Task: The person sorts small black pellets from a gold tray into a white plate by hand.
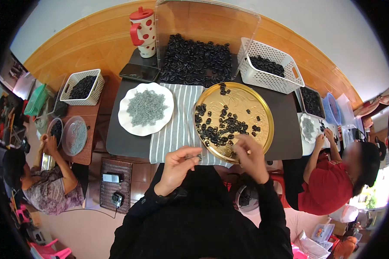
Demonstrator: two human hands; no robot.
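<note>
- Pinching a small dark piece (199, 157) between thumb and forefinger: that's the left hand (175, 169), just off the table's near edge by the striped cloth (181, 116).
- Right hand (251, 159) is over the near right rim of the gold tray (248, 101), fingers curled down. It's pretty blurry, so can't tell if it's got anything.
- Loose black pieces (222, 129) lie on that tray, mostly bunched toward its left and near side.
- White wavy-edged plate (124, 103) sits left of the tray, with a heap of thin grey pieces (146, 108) in it. Cloth runs between the two, all on the dark table (285, 112).
- Farther back: a see-through box with a big pile of black bits (194, 60), a white basket (263, 81) right of it, and a phone (139, 72) plus a red-dotted cup (149, 34) to the left.
- Other people are at tables on both sides.
</note>
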